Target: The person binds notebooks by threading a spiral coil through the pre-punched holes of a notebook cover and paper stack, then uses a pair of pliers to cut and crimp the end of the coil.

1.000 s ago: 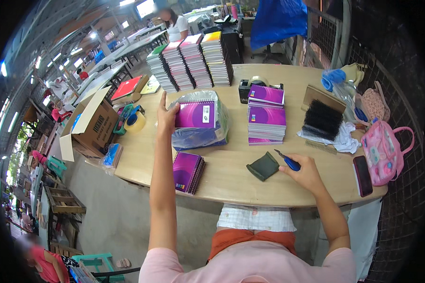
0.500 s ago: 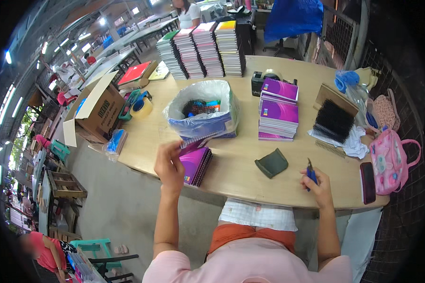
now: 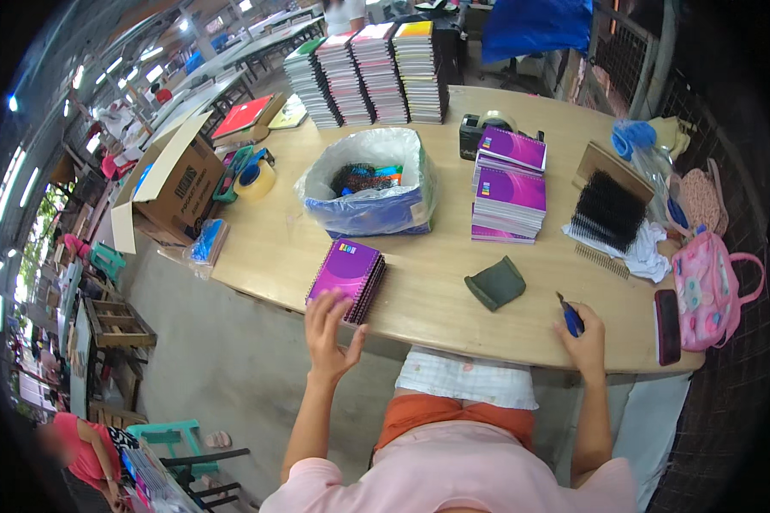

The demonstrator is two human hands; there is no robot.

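Observation:
At the table's front edge lies a small stack of purple spiral notebooks (image 3: 346,272), coils facing right. My left hand (image 3: 332,335) is at the stack's near end with fingers spread, its fingertips over the top cover; whether they touch is hard to tell. Blue-handled pliers (image 3: 571,320) with a dark pointed tip are gripped in my right hand (image 3: 585,340), low over the table's right part. Between my hands rests a dark green folded piece (image 3: 495,283), its material unclear. A taller pile of purple notebooks (image 3: 509,205) stands farther back.
A plastic-lined blue box (image 3: 368,218) holds scraps behind the small stack. Tall notebook stacks (image 3: 372,81) stand at the back, near a tape dispenser (image 3: 470,137). Black coils (image 3: 609,214), a phone (image 3: 667,327) and a pink bag (image 3: 708,291) lie right; a carton (image 3: 175,192) is left.
The notebook my left hand held raised now lies on the small stack, and that hand has opened and drawn back toward me. My right hand keeps the pliers.

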